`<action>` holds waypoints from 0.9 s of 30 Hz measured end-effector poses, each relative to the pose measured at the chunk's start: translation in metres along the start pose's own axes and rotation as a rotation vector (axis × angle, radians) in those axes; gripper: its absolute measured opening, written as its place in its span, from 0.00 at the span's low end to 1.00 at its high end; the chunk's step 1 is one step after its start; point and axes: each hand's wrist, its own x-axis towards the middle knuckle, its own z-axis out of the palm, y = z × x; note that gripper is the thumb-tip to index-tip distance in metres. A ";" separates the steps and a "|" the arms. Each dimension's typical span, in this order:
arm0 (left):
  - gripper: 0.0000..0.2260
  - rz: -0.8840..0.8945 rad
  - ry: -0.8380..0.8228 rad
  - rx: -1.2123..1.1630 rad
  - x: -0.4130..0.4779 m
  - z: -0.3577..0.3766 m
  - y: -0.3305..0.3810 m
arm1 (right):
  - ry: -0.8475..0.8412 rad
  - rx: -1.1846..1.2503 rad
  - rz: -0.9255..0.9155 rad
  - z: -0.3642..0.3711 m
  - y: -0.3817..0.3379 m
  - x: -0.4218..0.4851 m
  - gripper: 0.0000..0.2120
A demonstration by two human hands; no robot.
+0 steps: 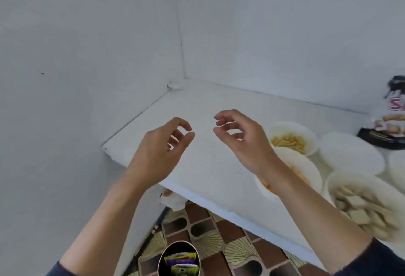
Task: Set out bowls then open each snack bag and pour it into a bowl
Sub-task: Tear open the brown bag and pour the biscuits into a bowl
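The left hand (163, 146) and the right hand (240, 137) hang over the white table (203, 100), a little apart. Their fingers bend loosely and hold nothing. To the right sit a bowl of yellow sticks (291, 138), a bowl of pale squares (363, 201) and a white bowl (350, 152) that looks empty. A snack bag (393, 122) stands behind them.

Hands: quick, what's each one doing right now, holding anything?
Left hand: open, fingers loosely curled, holding nothing.
Right hand: open, fingers loosely curled, holding nothing.
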 end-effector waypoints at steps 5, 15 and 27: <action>0.03 0.168 -0.104 -0.068 0.054 0.067 0.081 | 0.213 -0.071 0.017 -0.119 0.011 -0.020 0.07; 0.07 0.405 -0.183 -0.070 0.140 0.238 0.247 | 0.475 -0.318 0.066 -0.345 0.069 -0.058 0.09; 0.11 0.517 -0.139 0.060 0.251 0.391 0.355 | 0.485 -0.652 0.108 -0.513 0.149 0.011 0.09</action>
